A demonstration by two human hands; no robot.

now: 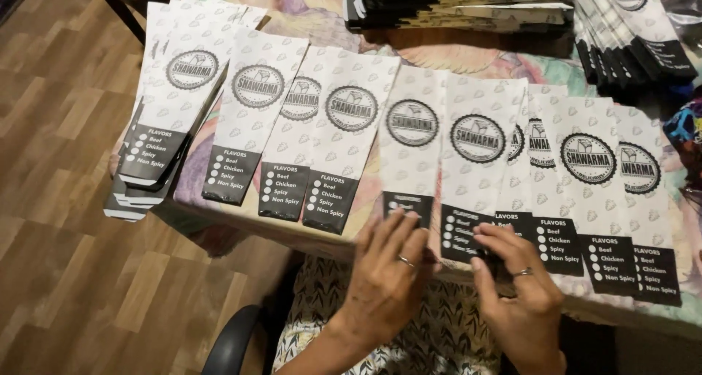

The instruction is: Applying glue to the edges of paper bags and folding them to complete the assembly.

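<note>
A row of flat white paper pouches with a round black emblem and a black bottom band lies overlapped along the table's near edge. My left hand (386, 269), a ring on one finger, rests its fingertips on the black end of one pouch (410, 137). My right hand (515, 280), also ringed, pinches the black bottom edge of the neighbouring pouch (475, 155). Both hands sit at the table edge, close together. More pouches (589, 163) continue to the right.
A loose pile of the same pouches (179, 90) overhangs the table's left corner. Stacks of flat pouches (461, 5) lie at the back, more fanned at back right (636, 24). A floral cloth (453, 49) covers the table. Wooden floor at left; a dark chair arm (230, 342) below.
</note>
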